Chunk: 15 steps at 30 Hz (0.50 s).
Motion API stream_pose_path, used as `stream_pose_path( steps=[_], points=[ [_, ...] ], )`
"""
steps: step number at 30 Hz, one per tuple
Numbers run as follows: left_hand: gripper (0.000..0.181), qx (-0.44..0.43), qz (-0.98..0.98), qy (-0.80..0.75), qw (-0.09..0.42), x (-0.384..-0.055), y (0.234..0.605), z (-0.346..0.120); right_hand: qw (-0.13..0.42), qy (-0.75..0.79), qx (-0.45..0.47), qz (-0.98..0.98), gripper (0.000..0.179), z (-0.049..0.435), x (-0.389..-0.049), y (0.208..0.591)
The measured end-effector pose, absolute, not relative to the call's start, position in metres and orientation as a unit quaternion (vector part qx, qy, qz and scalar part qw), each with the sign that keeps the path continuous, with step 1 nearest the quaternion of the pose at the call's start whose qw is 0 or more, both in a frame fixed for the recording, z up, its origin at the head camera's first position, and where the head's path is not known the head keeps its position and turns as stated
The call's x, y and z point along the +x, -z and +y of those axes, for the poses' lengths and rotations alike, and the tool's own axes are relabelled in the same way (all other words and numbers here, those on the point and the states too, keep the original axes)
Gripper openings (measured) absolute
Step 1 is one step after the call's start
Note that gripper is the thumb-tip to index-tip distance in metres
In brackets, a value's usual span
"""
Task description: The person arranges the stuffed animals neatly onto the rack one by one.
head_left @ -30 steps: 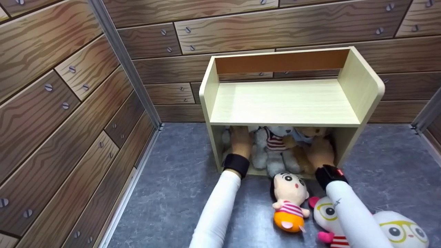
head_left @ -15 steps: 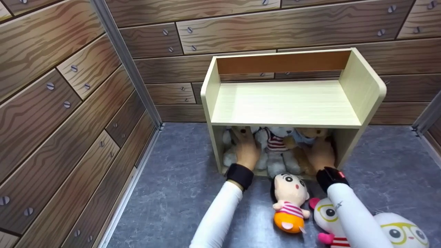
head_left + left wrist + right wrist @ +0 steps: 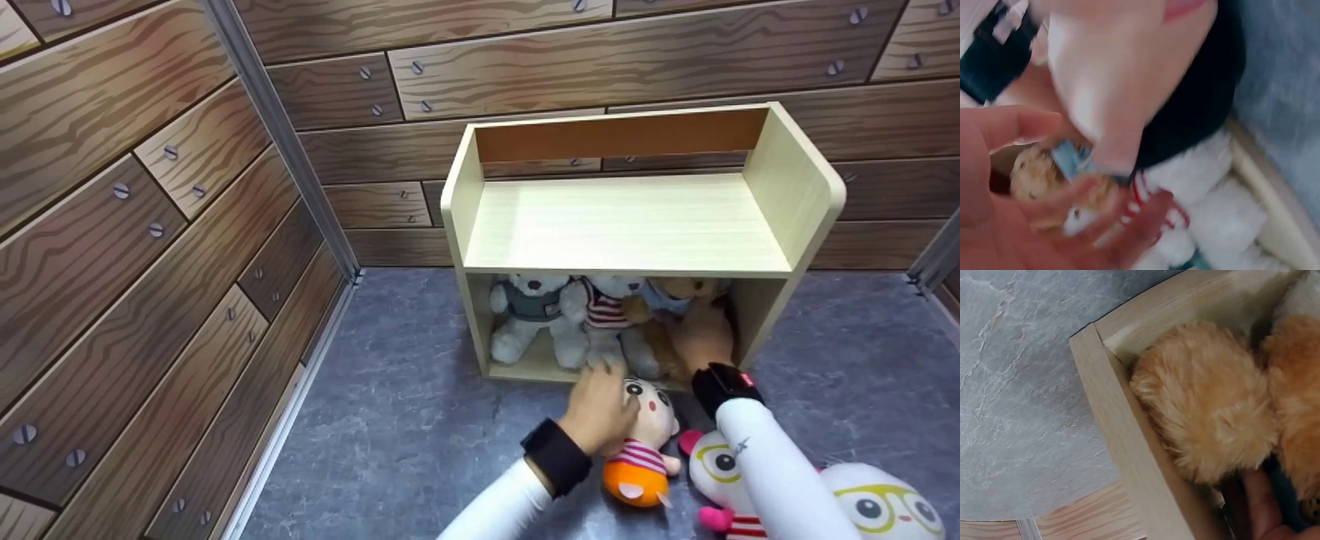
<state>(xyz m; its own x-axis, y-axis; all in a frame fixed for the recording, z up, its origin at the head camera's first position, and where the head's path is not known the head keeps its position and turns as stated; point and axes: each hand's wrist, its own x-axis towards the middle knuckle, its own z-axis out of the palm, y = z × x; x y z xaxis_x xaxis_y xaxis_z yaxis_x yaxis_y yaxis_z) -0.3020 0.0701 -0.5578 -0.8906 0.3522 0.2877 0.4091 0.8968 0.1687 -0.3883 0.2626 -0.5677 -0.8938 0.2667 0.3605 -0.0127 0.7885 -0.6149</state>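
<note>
Left hand [image 3: 600, 411], loosely spread, hovers by the doll [image 3: 636, 480] lying lengthwise toward the shelf [image 3: 626, 225], head nearest; right hand [image 3: 703, 336], inside, touches the brown bear [image 3: 1207, 402], grip unclear.

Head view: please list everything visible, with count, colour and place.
Floor: 1, grey, underneath
Walls: 3, brown, left, back, right
Shelf: 1, pale wood, centre
Grey-shirted bear: 1, white, shelf left
Striped-shirt bear: 1, white, shelf middle
Brown bear: 1, brown, shelf right
Doll: 1, pink-orange, before shelf
Bespectacled toys: 2, white, lower right
Sleeves: 2, white, bottom
Wristbands: 2, black, above sleeves
Left hand: 1, bare, at doll
Right hand: 1, bare, at brown bear
</note>
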Motion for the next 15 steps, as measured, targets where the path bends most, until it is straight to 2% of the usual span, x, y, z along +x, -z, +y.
stream_pose_path(
  steps=[4,8,15],
  points=[
    [0.034,-0.242,-0.964,0.103,0.045,-0.308,0.563,0.079,0.216,-0.333,-0.088,-0.914,0.103,0.260,-0.385,0.567],
    [0.040,-0.252,-0.965,0.074,0.018,-0.320,0.564,0.086,0.217,-0.331,-0.118,-0.911,0.106,0.256,-0.382,0.567],
    [0.043,-0.260,-0.964,0.049,-0.017,-0.332,0.563,0.098,0.206,-0.276,-0.139,-0.928,0.080,0.260,-0.386,0.563]
  ],
)
